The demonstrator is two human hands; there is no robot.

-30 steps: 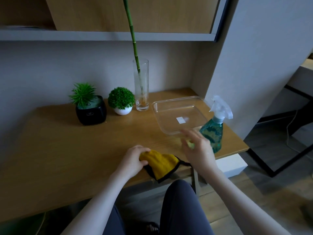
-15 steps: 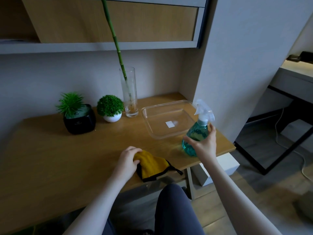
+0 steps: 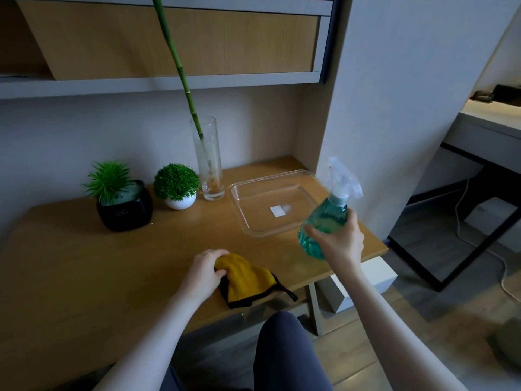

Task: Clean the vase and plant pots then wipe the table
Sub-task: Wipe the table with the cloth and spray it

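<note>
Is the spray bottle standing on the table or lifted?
Lifted: the right hand grips the spray bottle, tilted, its base above the table edge.

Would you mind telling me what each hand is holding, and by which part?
The right hand grips the spray bottle around its round green body, below the trigger head. The left hand holds the yellow cloth at its bunched left end.

Wooden table (image 3: 84, 263), black pot (image 3: 125, 211), white pot (image 3: 180, 203), glass vase (image 3: 208, 165), clear tray (image 3: 245, 221), yellow cloth (image 3: 248, 280)
</note>
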